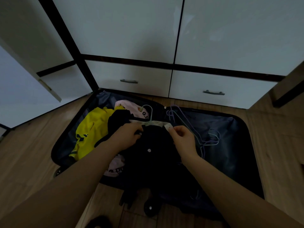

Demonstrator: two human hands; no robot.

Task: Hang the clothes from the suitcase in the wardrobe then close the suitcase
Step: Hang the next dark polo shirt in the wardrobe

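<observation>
A black garment is held over the middle of the open suitcase; its white collar is gripped by the left hand and pinched by the right hand, hangers lying just right

Open floor right of the suitcase and at near left. Blocked ahead by closed wardrobe doors and drawers. Loose hangers tangled across the right half; yellow garment filling the left.
</observation>
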